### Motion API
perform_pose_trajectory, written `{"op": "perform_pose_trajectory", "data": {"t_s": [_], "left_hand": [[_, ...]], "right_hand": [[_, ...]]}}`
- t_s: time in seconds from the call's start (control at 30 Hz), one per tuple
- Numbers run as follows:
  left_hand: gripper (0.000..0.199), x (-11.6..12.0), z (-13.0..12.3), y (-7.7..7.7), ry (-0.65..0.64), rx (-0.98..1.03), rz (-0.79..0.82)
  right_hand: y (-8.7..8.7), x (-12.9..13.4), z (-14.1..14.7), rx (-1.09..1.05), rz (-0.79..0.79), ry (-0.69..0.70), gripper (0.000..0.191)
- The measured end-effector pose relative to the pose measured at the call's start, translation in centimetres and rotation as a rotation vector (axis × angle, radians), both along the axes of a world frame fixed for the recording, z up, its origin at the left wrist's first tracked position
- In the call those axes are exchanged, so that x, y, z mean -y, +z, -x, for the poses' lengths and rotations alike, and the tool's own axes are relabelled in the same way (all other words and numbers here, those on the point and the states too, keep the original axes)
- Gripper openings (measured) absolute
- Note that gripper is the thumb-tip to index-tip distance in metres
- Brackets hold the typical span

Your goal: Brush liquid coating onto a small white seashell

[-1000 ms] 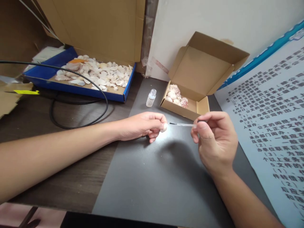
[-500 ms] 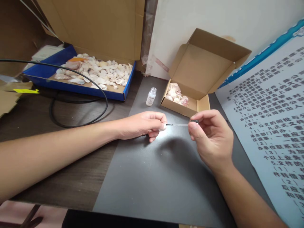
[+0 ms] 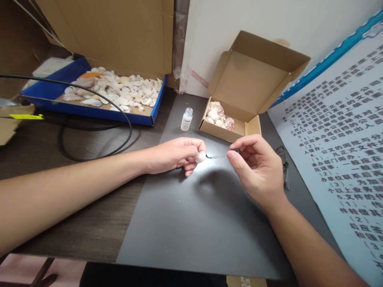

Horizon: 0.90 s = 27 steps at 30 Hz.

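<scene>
Between the thumb and fingers of my left hand (image 3: 176, 155) is a small white ribbed seashell (image 3: 200, 158). My right hand (image 3: 259, 169) pinches the dark cap of a thin applicator brush (image 3: 218, 156), held nearly level. Its dark tip lies at the right edge of the shell and seems to touch it. Beyond my hands an uncapped small glass bottle (image 3: 186, 119) with a printed label stands upright, whitish inside. An open cardboard box (image 3: 223, 134) to its right holds several white and pinkish shells (image 3: 218, 115).
Many shells lie in a blue-sided box (image 3: 149, 118) at the back left. A black cable (image 3: 130, 131) loops in front of it. A printed sheet (image 3: 344, 159) stands along the right side, with a dark glassy item (image 3: 286, 171) beside my right hand. A grey mat (image 3: 179, 231) covers the tabletop below.
More of the shell's ribbed face shows now in my left hand. My right hand has come slightly closer, and the brush tip is now at the shell's edge. The whole view has shifted slightly.
</scene>
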State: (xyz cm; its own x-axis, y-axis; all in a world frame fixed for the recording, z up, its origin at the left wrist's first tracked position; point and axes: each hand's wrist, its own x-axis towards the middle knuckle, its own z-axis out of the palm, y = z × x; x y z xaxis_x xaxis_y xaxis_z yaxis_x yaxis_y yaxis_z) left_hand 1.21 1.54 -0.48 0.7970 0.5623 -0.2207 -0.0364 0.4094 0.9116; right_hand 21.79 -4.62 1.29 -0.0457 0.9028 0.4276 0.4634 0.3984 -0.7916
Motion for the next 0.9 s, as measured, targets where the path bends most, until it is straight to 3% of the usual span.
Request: {"op": "perform_pose_trajectory", "data": {"t_s": [0.9], "left_hand": [[0.005, -0.17, 0.1, 0.02, 0.034, 0.071, 0.085]], "right_hand": [[0.38, 0.47, 0.28, 0.15, -0.003, -0.027, 0.008]]}}
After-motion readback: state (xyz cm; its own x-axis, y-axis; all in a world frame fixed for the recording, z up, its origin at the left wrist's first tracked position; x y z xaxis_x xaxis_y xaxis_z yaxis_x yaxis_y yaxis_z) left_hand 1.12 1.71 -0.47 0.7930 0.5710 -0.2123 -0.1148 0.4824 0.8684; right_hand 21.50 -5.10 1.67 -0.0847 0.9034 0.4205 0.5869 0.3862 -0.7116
